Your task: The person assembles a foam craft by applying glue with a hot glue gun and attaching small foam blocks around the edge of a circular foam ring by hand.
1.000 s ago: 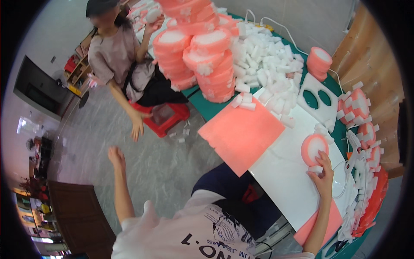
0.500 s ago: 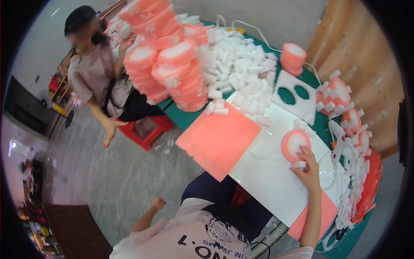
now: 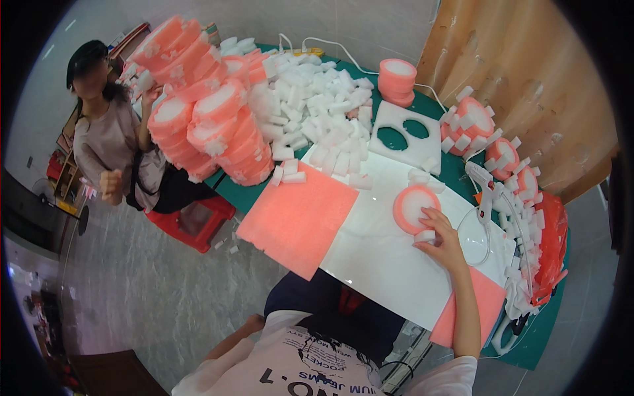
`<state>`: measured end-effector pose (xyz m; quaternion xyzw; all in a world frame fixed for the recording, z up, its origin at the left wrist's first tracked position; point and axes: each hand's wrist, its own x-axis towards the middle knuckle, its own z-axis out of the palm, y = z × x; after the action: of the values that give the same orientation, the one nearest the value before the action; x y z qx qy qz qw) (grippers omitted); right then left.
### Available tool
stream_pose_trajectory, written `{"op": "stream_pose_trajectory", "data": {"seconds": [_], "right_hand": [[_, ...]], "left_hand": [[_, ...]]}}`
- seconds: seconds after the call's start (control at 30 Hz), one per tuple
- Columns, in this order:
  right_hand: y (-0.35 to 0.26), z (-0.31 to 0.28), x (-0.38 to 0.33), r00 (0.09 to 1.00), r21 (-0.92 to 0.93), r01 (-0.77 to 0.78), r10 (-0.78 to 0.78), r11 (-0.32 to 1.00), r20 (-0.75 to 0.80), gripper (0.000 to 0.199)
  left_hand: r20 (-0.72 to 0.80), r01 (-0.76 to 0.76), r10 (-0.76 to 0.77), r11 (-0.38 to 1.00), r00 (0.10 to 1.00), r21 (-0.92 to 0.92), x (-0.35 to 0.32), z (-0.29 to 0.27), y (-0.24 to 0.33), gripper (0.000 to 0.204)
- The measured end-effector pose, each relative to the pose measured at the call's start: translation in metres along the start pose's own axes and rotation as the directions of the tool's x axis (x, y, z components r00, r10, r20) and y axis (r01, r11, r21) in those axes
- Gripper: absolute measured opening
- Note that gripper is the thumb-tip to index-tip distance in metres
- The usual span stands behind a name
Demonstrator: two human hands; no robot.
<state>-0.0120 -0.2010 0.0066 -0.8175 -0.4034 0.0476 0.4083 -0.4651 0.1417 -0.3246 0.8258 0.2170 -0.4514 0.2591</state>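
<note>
One right hand (image 3: 441, 236) on the pink foam disc (image 3: 416, 207).

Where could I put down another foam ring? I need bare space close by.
Free: the white board between the pink foam sheet and the right hand on the pink-and-white ring. Crowded: the white block pile behind, the ring stacks at left, and the glue gun and rings along the right edge.

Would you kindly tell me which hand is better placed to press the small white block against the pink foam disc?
The right hand: its fingers already rest on the pink foam disc and the small white block. The left hand hangs low beside the lap, off the white board.
</note>
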Motion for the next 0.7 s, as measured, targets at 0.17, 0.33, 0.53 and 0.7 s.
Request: {"op": "stream_pose_trajectory", "data": {"seconds": [0.17, 0.33, 0.53, 0.7], "right_hand": [[0.019, -0.001, -0.014, 0.999, 0.102, 0.03, -0.028, 0.994, -0.022, 0.052], [0.01, -0.006, 0.004, 1.0, -0.005, -0.005, 0.005, 1.0, 0.009, 0.054], [0.004, -0.004, 0.005, 1.0, 0.025, 0.005, -0.006, 1.0, 0.024, 0.054], [0.014, -0.008, -0.003, 1.0, 0.038, 0.013, -0.014, 0.999, 0.006, 0.055]], "left_hand": [[-0.024, -0.415, 0.415, 0.909, 0.909, -0.017, 0.013, 0.022, -0.031, 0.022], [0.286, -0.139, 0.235, 0.937, 0.929, -0.32, -0.02, -0.035, -0.012, 0.011], [0.201, -0.001, 0.171, 0.766, 0.965, -0.643, -0.019, -0.076, 0.001, 0.014], [0.073, 0.008, 0.057, 0.733, 0.996, -0.68, -0.006, -0.09, 0.035, 0.006]]}}
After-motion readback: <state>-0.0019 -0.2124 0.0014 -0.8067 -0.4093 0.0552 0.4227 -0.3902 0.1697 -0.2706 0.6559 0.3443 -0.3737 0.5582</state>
